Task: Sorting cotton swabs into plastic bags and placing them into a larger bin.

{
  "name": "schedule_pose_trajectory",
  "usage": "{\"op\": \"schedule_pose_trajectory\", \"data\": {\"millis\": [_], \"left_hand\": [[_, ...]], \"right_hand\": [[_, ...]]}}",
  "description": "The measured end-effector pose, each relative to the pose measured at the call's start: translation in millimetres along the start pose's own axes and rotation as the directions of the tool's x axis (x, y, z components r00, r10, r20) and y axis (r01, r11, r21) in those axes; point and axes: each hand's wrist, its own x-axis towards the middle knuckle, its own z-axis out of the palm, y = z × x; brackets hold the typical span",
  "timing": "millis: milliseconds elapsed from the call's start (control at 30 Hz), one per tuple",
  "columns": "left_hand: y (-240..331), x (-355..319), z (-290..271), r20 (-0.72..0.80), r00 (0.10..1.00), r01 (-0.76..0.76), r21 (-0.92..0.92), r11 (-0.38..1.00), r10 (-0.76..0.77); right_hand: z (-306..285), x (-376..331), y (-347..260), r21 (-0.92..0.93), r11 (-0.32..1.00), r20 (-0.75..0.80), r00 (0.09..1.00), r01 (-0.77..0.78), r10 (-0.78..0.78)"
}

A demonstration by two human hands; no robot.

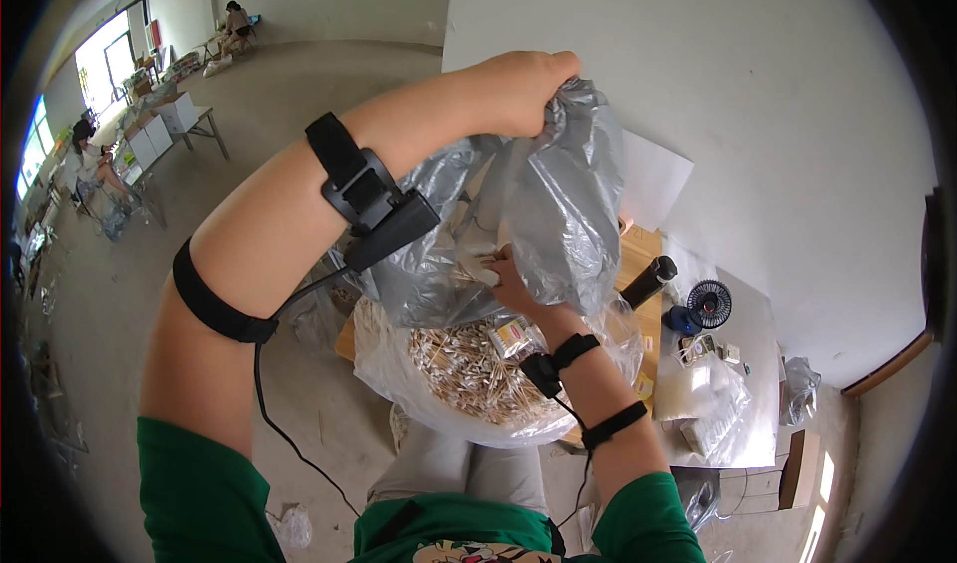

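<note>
My left hand (543, 83), raised and reaching across, is closed on the gathered edge of a grey plastic bag (583, 194). The bag hangs down from it, crinkled and partly see-through. Lower down, my right hand (512, 284) is at the bag's opening, fingers curled by something pale that I cannot make out. Beneath the bag a large clear plastic bag (389, 364) lies spread open, full of loose cotton swabs (459, 379). A small printed packet (510, 338) rests on the swabs near my right wrist.
A wooden table (643, 294) carries a dark bottle (648, 282). On a pale table to the right are a small fan (709, 305) and clear-wrapped packs (703, 394). A white wall stands ahead. Two people sit at tables far left.
</note>
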Motion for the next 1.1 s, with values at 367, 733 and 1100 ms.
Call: {"op": "schedule_pose_trajectory", "data": {"millis": [367, 733, 1100], "left_hand": [[-16, 7, 20, -0.286, 0.958, 0.037, 0.198, 0.980, 0.022], [-11, 23, 22, -0.145, 0.909, 0.384, -0.076, 0.920, -0.391], [13, 28, 47, -0.234, 0.970, 0.082, 0.067, 0.994, -0.064]], "right_hand": [[-87, -107, -87, 0.046, 0.999, -0.081, 0.997, 0.021, -0.017], [-122, -249, -55, 0.788, 0.538, -0.302, 0.574, -0.300, 0.761], [-111, -165, -82, 0.518, 0.782, -0.191, 0.845, -0.345, 0.500]]}}
